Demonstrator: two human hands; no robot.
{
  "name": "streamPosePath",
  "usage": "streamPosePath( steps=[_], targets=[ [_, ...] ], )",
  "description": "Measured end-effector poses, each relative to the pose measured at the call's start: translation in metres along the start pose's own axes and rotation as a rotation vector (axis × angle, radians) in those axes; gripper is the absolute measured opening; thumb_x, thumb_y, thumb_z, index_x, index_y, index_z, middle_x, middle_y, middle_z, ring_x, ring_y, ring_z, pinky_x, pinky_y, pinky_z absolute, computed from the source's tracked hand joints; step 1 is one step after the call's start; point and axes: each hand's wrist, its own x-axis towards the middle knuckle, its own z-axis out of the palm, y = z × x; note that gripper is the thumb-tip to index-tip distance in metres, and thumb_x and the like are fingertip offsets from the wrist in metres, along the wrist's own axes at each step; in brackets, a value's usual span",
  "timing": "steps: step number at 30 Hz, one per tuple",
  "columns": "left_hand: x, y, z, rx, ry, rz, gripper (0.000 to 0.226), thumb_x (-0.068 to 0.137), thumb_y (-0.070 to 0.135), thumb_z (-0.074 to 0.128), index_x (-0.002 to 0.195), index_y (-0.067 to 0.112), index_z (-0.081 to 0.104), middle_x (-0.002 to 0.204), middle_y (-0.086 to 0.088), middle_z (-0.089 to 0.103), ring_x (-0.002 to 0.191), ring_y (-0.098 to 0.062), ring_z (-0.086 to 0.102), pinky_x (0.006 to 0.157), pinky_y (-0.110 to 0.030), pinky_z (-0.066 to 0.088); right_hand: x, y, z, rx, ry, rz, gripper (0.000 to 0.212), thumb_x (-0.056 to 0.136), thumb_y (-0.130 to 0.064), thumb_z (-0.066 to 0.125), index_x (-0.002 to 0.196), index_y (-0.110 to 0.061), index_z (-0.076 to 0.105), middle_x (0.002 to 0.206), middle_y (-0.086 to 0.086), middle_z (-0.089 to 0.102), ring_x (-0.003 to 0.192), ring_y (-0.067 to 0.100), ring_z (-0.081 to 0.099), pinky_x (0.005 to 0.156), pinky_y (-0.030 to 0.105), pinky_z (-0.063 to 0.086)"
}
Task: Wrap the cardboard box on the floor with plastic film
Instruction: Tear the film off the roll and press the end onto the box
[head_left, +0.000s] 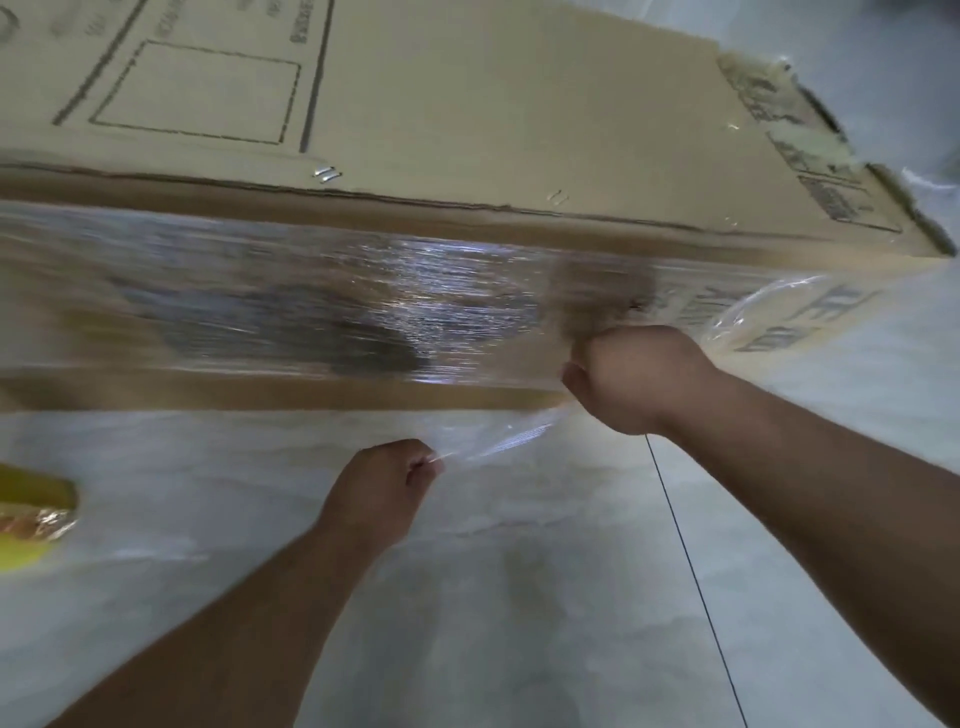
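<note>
A long cardboard box (467, 119) lies on the pale tiled floor, with printed frames and staples on its top face. Shiny plastic film (322, 291) covers a band along its near side. My right hand (634, 379) is a fist pressed against that side near the right end, gripping the film there. My left hand (384, 488) is lower, over the floor, pinching a stretched strand of film (498, 441) that runs up to my right hand. Loose film bulges at the box's right end (753, 312).
A yellow object wrapped in clear plastic (31, 514) lies on the floor at the left edge. A thin dark tile joint (691, 571) runs along the floor between my forearms. The box's far right corner (779, 104) is torn.
</note>
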Motion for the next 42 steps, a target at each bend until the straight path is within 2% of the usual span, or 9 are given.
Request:
streamPosePath(
  steps=[4, 7, 15, 20, 24, 30, 35, 39, 42],
  targets=[
    [-0.012, 0.003, 0.001, 0.006, 0.000, 0.004, 0.019, 0.102, 0.034, 0.064, 0.094, 0.021, 0.075, 0.080, 0.010, 0.069, 0.080, -0.014, 0.064, 0.073, -0.028, 0.047, 0.005, -0.005, -0.006, 0.087, -0.323, 0.022, 0.052, 0.106, -0.057, 0.049, 0.075, -0.016, 0.056, 0.083, 0.001, 0.058, 0.089, 0.029, 0.058, 0.074, 0.030, 0.046],
    [-0.014, 0.003, 0.003, 0.020, 0.000, 0.007, 0.020, 0.103, 0.033, 0.063, 0.092, 0.020, 0.073, 0.076, 0.009, 0.065, 0.077, -0.016, 0.062, 0.071, -0.031, 0.045, 0.006, 0.002, -0.004, 0.293, -0.380, -0.026, 0.040, 0.105, -0.044, 0.062, 0.083, -0.011, 0.069, 0.072, -0.002, 0.056, 0.078, 0.021, 0.055, 0.063, 0.023, 0.042],
    [-0.013, 0.004, 0.006, 0.042, 0.018, -0.015, 0.020, 0.103, 0.035, 0.062, 0.096, 0.021, 0.075, 0.083, 0.007, 0.072, 0.079, -0.015, 0.063, 0.074, -0.031, 0.047, 0.014, 0.002, 0.009, 0.777, -0.260, 0.022, 0.023, 0.110, -0.027, 0.056, 0.090, -0.018, 0.063, 0.104, 0.007, 0.074, 0.080, 0.018, 0.078, 0.053, 0.017, 0.046],
    [-0.013, 0.005, 0.006, 0.046, 0.034, -0.016, 0.019, 0.104, 0.034, 0.062, 0.098, 0.021, 0.075, 0.077, 0.012, 0.064, 0.075, -0.011, 0.057, 0.066, -0.022, 0.037, 0.027, -0.004, 0.017, 0.547, -0.357, 0.057, 0.047, 0.095, -0.055, 0.073, 0.092, -0.008, 0.079, 0.087, 0.008, 0.076, 0.082, 0.024, 0.069, 0.073, 0.029, 0.051],
    [-0.013, 0.006, 0.004, 0.039, 0.030, -0.014, 0.019, 0.104, 0.033, 0.062, 0.105, 0.021, 0.077, 0.094, 0.006, 0.076, 0.087, -0.015, 0.066, 0.074, -0.026, 0.044, 0.031, -0.006, 0.035, 0.578, -0.386, 0.037, 0.025, 0.094, -0.029, 0.075, 0.096, -0.004, 0.078, 0.092, 0.013, 0.077, 0.085, 0.026, 0.068, 0.074, 0.031, 0.054],
    [-0.008, 0.004, 0.007, 0.018, 0.032, -0.036, 0.022, 0.103, 0.034, 0.063, 0.088, 0.020, 0.071, 0.068, 0.012, 0.058, 0.064, -0.002, 0.053, 0.064, -0.016, 0.039, 0.013, -0.012, 0.021, 0.604, 0.119, -0.160, 0.024, 0.112, -0.027, 0.048, 0.102, -0.010, 0.063, 0.091, 0.012, 0.073, 0.082, 0.034, 0.065, 0.066, 0.039, 0.043],
    [0.003, 0.004, 0.009, -0.073, 0.082, -0.036, 0.011, 0.101, 0.027, 0.068, 0.098, 0.023, 0.077, 0.090, 0.011, 0.075, 0.083, -0.009, 0.066, 0.077, -0.022, 0.048, -0.013, -0.027, -0.007, 0.273, 0.690, -0.383, 0.035, 0.108, -0.035, 0.042, 0.092, -0.012, 0.063, 0.069, 0.002, 0.063, 0.055, 0.031, 0.055, 0.052, 0.028, 0.030],
    [0.010, -0.001, 0.004, -0.058, 0.107, -0.066, 0.012, 0.101, 0.030, 0.068, 0.099, 0.023, 0.077, 0.089, 0.010, 0.074, 0.082, -0.011, 0.064, 0.074, -0.022, 0.044, -0.010, -0.024, -0.020, 0.467, 0.304, -0.288, 0.023, 0.108, -0.029, 0.053, 0.095, -0.017, 0.067, 0.089, 0.001, 0.068, 0.083, 0.028, 0.061, 0.067, 0.039, 0.043],
    [0.010, -0.008, 0.001, -0.041, 0.084, -0.078, 0.011, 0.101, 0.030, 0.068, 0.098, 0.025, 0.077, 0.091, 0.010, 0.075, 0.085, -0.012, 0.067, 0.077, -0.025, 0.048, -0.002, -0.019, -0.032, 0.523, -0.116, -0.182, 0.029, 0.103, -0.032, 0.067, 0.078, -0.019, 0.060, 0.076, -0.002, 0.059, 0.071, 0.021, 0.051, 0.059, 0.031, 0.037]
  ],
)
